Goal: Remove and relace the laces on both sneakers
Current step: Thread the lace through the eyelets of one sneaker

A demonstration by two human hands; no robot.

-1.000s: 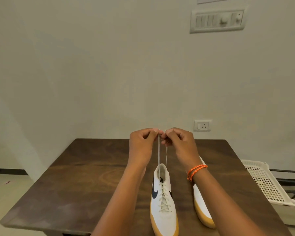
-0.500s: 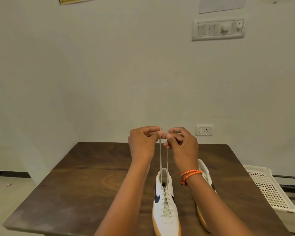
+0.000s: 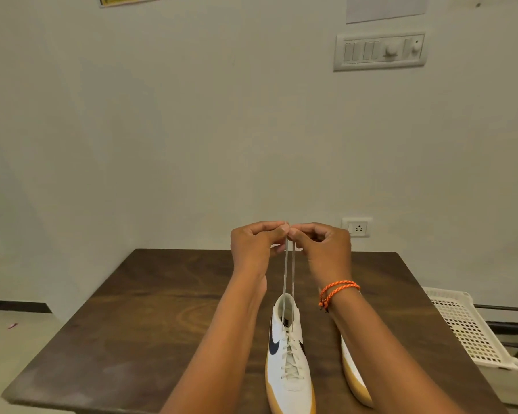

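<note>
up above the surface (image 3: 138, 309), the left hand (image 3: 253, 245) and right hand (image 3: 326, 249) meet fingertip to fingertip, each pinching an end of the lace (image 3: 289, 270) drawn taut from the laced sneaker (image 3: 289, 363) below, with the second sneaker (image 3: 353, 375) just right of it, half hidden by the right forearm.

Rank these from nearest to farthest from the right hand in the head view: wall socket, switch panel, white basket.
From the right hand:
1. Wall socket, just to its right on the wall.
2. White basket, lower right, beside the table.
3. Switch panel, high on the wall, above and to the right.
</note>
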